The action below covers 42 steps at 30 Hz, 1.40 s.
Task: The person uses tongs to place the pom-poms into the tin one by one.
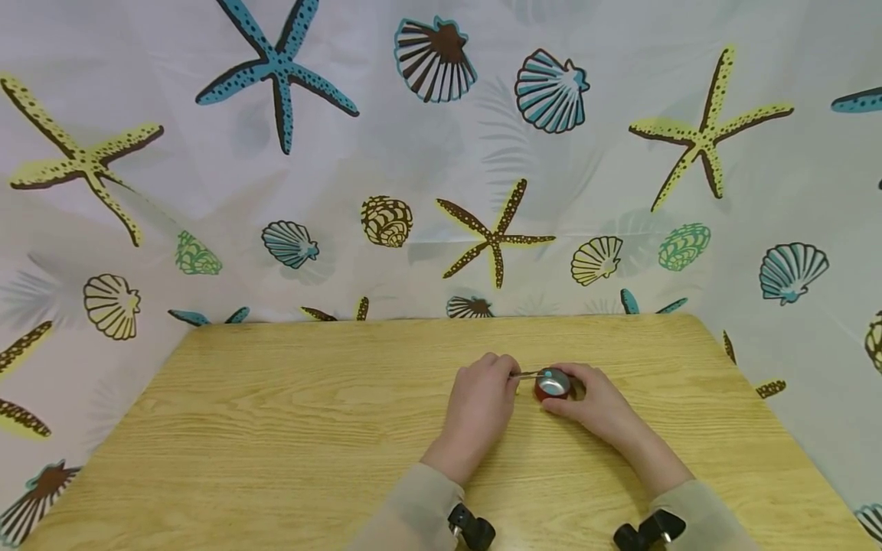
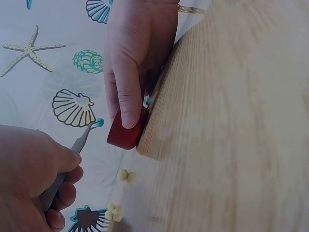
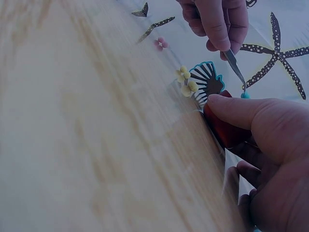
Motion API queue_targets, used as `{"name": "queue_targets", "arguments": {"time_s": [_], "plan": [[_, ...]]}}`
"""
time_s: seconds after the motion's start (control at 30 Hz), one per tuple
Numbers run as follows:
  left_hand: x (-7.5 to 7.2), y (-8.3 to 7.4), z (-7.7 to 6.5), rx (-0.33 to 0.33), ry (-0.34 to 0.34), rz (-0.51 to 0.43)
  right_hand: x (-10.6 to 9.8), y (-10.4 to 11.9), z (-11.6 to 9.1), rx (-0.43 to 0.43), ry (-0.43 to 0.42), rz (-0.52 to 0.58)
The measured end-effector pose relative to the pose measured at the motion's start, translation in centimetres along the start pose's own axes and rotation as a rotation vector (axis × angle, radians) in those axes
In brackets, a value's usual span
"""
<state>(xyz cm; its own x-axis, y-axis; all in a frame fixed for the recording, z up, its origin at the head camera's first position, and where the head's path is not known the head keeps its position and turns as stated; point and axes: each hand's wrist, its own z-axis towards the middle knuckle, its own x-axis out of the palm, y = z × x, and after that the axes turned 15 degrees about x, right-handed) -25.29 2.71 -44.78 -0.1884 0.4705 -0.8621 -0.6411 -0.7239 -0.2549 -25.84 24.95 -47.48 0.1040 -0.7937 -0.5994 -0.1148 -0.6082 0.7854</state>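
My left hand (image 1: 482, 398) grips metal tweezers (image 2: 79, 142) between thumb and fingers. A small blue bead (image 2: 99, 122) sits at the tweezers' tip, which in the head view overlaps the mouth of a little round red tin (image 1: 553, 385) with a silvery inside. Thumb and fingers of my right hand (image 1: 596, 402) hold this tin from its right side, low at the table. The red side wall shows under the thumb in the right wrist view, where the blue bead hangs just past the rim.
Clusters of small yellow beads (image 3: 185, 76) lie on the wooden table (image 1: 310, 405) near the left hand. Some pink beads (image 3: 161, 44) are farther along. A cloth with starfish and shell prints (image 1: 331, 168) rises behind the table's far edge.
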Motion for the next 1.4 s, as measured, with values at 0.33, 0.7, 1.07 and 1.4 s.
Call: {"name": "queue_targets", "arguments": {"time_s": [0.33, 0.7, 1.07, 1.4], "plan": [[0.35, -0.01, -0.08, 0.007, -0.002, 0.022, -0.07, 0.22, -0.11, -0.003, 0.014, 0.025], [0.36, -0.05, -0.23, 0.01, -0.006, 0.018, -0.01, 0.02, 0.02, 0.0, 0.013, 0.024], [0.25, -0.13, -0.25, 0.016, -0.009, 0.03, -0.04, -0.06, 0.04, 0.006, 0.009, 0.013], [-0.18, 0.16, -0.28, -0.012, -0.03, 0.015, -0.07, -0.04, -0.07, 0.006, 0.001, 0.002]]}}
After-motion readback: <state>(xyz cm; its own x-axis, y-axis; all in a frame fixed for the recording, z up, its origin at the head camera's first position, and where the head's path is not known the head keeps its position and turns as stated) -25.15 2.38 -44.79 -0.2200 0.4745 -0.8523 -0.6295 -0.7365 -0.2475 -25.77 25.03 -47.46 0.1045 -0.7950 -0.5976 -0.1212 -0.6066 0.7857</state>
